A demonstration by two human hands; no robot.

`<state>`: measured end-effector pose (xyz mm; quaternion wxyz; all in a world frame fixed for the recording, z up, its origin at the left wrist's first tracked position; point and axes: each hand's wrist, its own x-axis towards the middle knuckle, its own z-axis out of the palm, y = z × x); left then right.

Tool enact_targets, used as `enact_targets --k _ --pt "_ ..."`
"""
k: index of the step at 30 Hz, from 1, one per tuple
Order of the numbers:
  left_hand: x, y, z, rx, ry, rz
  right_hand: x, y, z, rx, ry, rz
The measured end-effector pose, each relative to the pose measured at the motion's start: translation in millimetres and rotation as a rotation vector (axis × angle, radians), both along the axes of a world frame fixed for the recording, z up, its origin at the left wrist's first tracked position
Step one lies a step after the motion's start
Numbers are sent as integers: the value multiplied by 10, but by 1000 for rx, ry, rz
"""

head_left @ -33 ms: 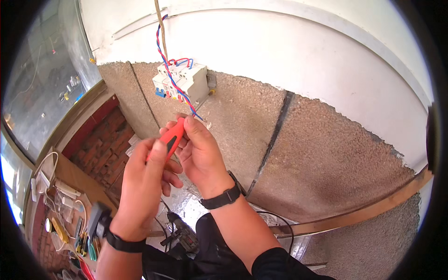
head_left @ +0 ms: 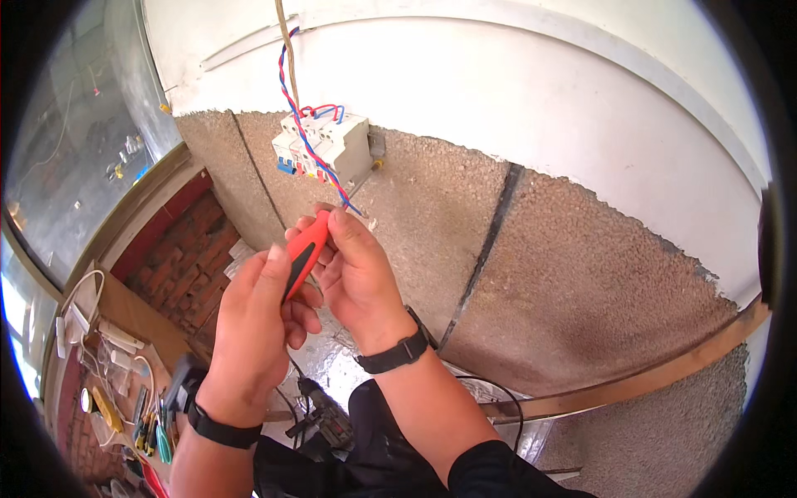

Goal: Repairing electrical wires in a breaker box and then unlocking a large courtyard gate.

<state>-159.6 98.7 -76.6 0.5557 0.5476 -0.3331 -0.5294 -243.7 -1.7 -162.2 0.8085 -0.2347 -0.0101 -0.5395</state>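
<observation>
My left hand [head_left: 253, 319] is closed around a hand tool [head_left: 307, 253] with a red handle and a black inlay, thumb along its side. The tool's upper end lies hidden at my right fingertips, so its kind does not show. My right hand [head_left: 357, 270] pinches at that end, where the red strand of a twisted red-and-blue wire [head_left: 320, 163] runs down to the thumb. The blue strand's end sticks out free just above. Behind the wire, a block of white circuit breakers [head_left: 344, 149] is fixed to the wall, with short red and blue wires on top.
A power drill [head_left: 328, 419] lies below my hands. At the lower left, a board [head_left: 137, 319] holds pliers, screwdrivers, cables and other small items. A wooden strip [head_left: 606, 388] curves along the pebbled wall [head_left: 581, 274]. To the left stands a window [head_left: 75, 124].
My left hand has shifted slightly, and its thumb has moved up off the handle's face. The handle has turned a little, showing more black inlay. My right hand stays in place.
</observation>
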Motion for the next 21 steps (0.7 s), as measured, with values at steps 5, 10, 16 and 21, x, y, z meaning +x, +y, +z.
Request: enact_targets --k 5,10,16,21 --pt "73 -149 -309 -423 -936 198 28 16 23 64 -7 12" --pt "39 -123 -285 -672 -1169 269 26 -7 7 57 -6 -21" --pt "-86 -79 -90 -231 -603 122 -4 0 -25 46 -13 6" --pt "184 -207 -197 -934 -1749 197 37 -39 -36 60 -19 32"
